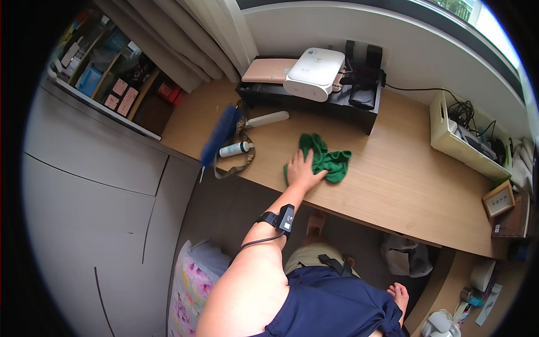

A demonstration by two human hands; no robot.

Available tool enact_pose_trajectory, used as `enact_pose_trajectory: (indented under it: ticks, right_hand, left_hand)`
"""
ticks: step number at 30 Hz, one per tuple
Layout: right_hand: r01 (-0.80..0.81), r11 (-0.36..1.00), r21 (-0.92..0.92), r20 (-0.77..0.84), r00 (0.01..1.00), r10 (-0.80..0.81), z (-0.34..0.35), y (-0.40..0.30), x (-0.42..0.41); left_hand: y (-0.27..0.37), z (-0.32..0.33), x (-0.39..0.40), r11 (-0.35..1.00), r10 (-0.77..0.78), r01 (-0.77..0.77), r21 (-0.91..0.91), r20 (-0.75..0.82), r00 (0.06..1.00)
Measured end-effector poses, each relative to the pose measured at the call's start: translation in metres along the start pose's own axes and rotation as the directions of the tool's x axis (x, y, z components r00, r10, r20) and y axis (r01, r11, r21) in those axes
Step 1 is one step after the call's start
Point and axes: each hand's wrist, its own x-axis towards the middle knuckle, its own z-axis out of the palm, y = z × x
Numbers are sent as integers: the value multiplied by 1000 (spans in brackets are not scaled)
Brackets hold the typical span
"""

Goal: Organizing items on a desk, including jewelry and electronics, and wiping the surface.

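Note:
Palm down on a crumpled green cloth (pixel 332 162), my left hand (pixel 304 169) holds it against the wooden desk top (pixel 391 168). The thumb and fingers are spread over the fabric. A black strapped device (pixel 286 219) with a cable sits on my left forearm. My right hand (pixel 399 292) hangs by my side at the lower right, away from the desk. Its fingers are curled and partly hidden, and no object shows in them.
Left of the cloth lie a blue duster (pixel 221 135), a white bottle (pixel 235 149), a patterned strap (pixel 246 162) and a white stick-like object (pixel 267 119). A black riser (pixel 307 105) carries a white device (pixel 316 69). Rightward are a cream bin (pixel 467 153) and small frame (pixel 499 201).

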Motion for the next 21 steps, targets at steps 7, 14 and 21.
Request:
enact_pose_trajectory:
  ticks: [7, 14, 21]
  right_hand:
    - [-62, 997, 34, -61, 996, 64, -14, 20, -9]
    - [-17, 991, 132, -210, 977, 45, -30, 31, -62]
    - [-74, 970, 231, -233, 964, 129, -68, 126, -69]
  left_hand:
    - [182, 36, -37, 900, 403, -388, -196, 42, 914]
    - [344, 68, -88, 509, 831, -756, -412, 8, 556]
    - [326, 65, -95, 178, 962, -874, -452, -106, 251]
